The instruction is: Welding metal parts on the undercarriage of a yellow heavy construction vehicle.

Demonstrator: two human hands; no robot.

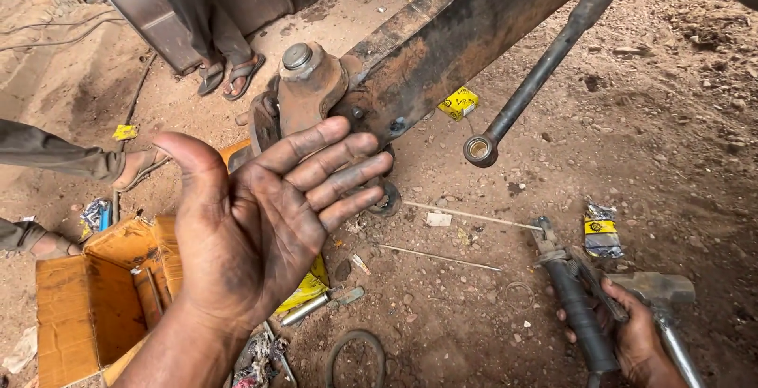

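The rusty axle beam (pixel 474 33) runs just beyond my left hand (pixel 260 222), which I hold up flat, palm open, fingers spread. My right hand (pixel 632 333) lies low, clenched around a black grease gun (pixel 576 309) and hammer (pixel 659 293).

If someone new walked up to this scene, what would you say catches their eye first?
The left hand, grimy and spread palm-up, fills the middle of the view. Behind it, a rusty steel beam with a pivot pin slants up to the right. At lower right, the right hand grips a black-handled tool, close beside a hammer.
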